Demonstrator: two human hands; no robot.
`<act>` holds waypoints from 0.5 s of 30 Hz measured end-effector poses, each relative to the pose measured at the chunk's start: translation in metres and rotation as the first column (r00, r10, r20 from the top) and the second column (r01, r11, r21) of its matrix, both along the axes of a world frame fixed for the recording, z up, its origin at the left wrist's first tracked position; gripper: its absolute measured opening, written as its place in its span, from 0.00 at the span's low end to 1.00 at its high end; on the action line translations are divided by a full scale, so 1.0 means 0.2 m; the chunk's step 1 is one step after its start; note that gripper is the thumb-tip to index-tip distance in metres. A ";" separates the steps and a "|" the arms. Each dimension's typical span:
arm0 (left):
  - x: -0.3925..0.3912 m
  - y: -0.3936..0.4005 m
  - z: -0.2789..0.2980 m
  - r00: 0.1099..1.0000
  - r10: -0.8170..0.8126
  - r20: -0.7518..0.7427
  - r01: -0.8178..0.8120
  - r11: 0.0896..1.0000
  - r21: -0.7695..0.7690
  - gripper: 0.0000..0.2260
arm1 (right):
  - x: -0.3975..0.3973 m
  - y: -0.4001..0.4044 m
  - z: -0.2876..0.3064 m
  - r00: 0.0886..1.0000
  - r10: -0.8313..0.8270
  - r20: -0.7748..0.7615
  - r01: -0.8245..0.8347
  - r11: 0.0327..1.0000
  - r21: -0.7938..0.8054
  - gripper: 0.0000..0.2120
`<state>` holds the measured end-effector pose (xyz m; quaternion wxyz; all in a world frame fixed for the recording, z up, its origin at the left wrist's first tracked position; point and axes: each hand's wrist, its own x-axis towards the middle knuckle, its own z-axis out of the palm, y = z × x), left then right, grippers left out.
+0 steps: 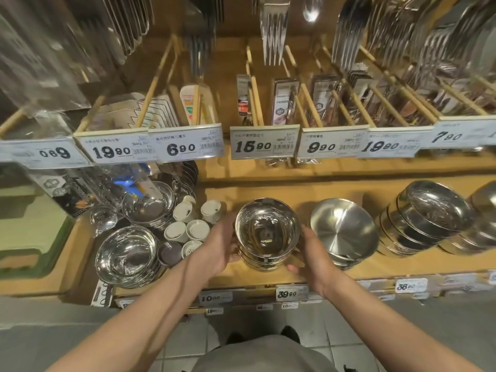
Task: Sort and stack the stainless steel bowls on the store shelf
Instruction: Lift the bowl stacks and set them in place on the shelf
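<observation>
Here, both hands grip a short stack of shiny steel bowls [267, 233] standing on the lower wooden shelf [295, 191], at the centre of the view. The left hand [218, 244] lies against the stack's 9 o'clock side, palm curved to the bowl wall and fingers wrapped low around it, partly hidden behind the metal. The right hand [312, 252] presses the 3 o'clock side, its fingers half curled, with the fingertips [294, 268] reaching under the lowest rim at about 5 o'clock. Neither hand is fully closed; each is cupped to the width of the stack. At 3 o'clock from the stack, just beside the right hand, a matte steel bowl [345, 229] tilts toward the camera on others nested beneath it. Farther toward 3 o'clock leans a taller stack of deep bowls [426, 216]. At 9 o'clock, well apart, a wide glossy bowl stack [126, 255] sits near several small white cups [188, 224]. Price tags [264, 142] line the upper shelf at 12 o'clock.
</observation>
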<state>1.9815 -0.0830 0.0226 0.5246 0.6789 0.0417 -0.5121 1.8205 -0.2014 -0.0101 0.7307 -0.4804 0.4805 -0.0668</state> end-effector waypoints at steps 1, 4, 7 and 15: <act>-0.01 0.01 0.01 1.000 -0.013 0.021 0.013 1.000 -0.013 0.17 | 0.00 0.00 0.01 1.000 0.026 0.012 -0.025 0.999 -0.041 0.16; -0.02 0.01 0.02 0.988 -0.003 0.152 0.009 0.999 -0.038 0.12 | 0.01 0.00 0.07 0.988 0.140 0.066 -0.125 0.975 -0.186 0.18; -0.03 0.01 0.03 0.967 0.023 0.254 -0.010 0.999 -0.053 0.13 | 0.03 0.00 0.08 0.988 0.152 0.012 -0.142 0.948 -0.283 0.18; -0.01 0.00 0.10 0.984 -0.038 0.174 0.050 0.997 -0.066 0.12 | 0.07 -0.01 0.10 0.995 0.069 -0.077 -0.092 0.930 -0.355 0.19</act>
